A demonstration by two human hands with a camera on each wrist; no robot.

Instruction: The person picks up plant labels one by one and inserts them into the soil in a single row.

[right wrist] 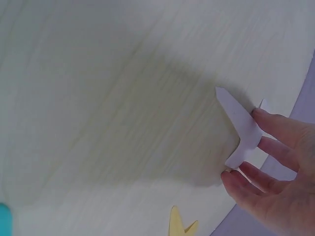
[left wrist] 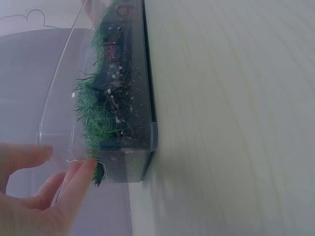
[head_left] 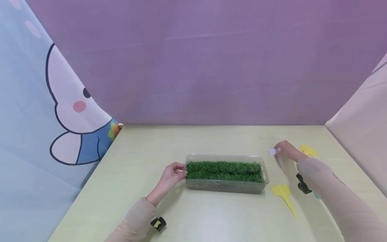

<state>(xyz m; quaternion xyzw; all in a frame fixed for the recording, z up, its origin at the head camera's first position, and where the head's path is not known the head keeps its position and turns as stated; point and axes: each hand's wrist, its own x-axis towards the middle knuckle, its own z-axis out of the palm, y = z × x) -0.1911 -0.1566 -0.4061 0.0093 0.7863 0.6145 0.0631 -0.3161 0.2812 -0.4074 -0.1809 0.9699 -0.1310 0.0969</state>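
A long clear plastic box [head_left: 223, 185] holds two strips of artificial grass [head_left: 223, 166], with dark soil-like bits showing through its wall in the left wrist view. My left hand [head_left: 172, 174] grips its left end, thumb and fingers at the rim. To the right of the box, my right hand [head_left: 287, 151] pinches a white T-shaped plant label [right wrist: 241, 120] by its wide head. Its pointed stem slants down close over the table. A yellow plant label [head_left: 282, 191] lies nearer the front, right of the box.
Behind the right hand lies another yellow label [head_left: 309, 150], partly hidden. A teal piece [right wrist: 5, 220] shows at the right wrist view's edge, mostly covered by the forearm in the head view. A purple cloth [head_left: 211, 67] hangs at the table's back edge.
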